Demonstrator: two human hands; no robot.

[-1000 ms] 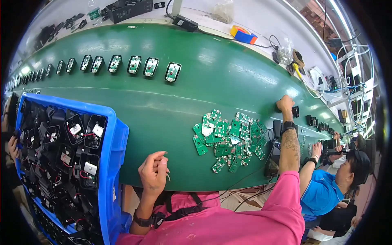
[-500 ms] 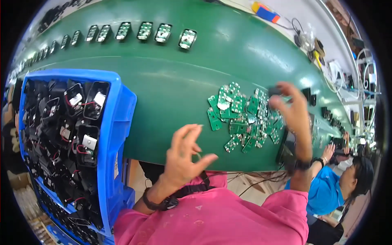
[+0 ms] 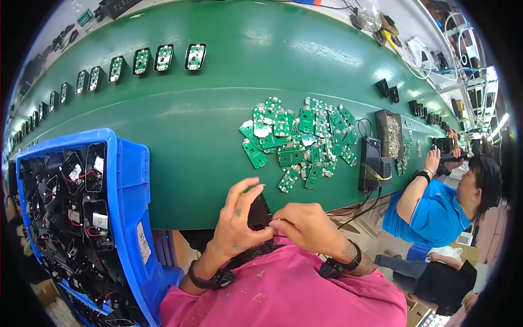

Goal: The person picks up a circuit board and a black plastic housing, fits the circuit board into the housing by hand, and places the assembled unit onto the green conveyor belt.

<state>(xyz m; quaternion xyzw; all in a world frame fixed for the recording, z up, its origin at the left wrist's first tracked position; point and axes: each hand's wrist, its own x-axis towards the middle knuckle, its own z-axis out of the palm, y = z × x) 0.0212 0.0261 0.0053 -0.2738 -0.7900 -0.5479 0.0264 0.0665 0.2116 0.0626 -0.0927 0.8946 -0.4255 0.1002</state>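
Observation:
Close to my body, at the near edge of the green table, a black plastic case [image 3: 260, 211] is tilted up in my left hand [image 3: 233, 222]. The thumb and fingers of that hand are closed round it. My right hand [image 3: 309, 226] comes in from the right, fingertips pinched together at the case's lower right edge; whatever is between them is hidden. Beyond both hands lies a loose pile of green circuit boards [image 3: 291, 158]. A row of black cases with boards in them [image 3: 164, 58] runs along the far left of the table.
At the left stands a blue crate [image 3: 124, 180] full of black cases with red wires. Right of the pile are a black box-shaped device with cables [image 3: 376, 166] and a dark tray [image 3: 388, 133]. A person in blue [image 3: 427, 215] works at the far right.
My right hand has come back from the pile's far right side, where it held a dark object, to my left hand. My left hand, open before, has closed on the black case. The view has shifted.

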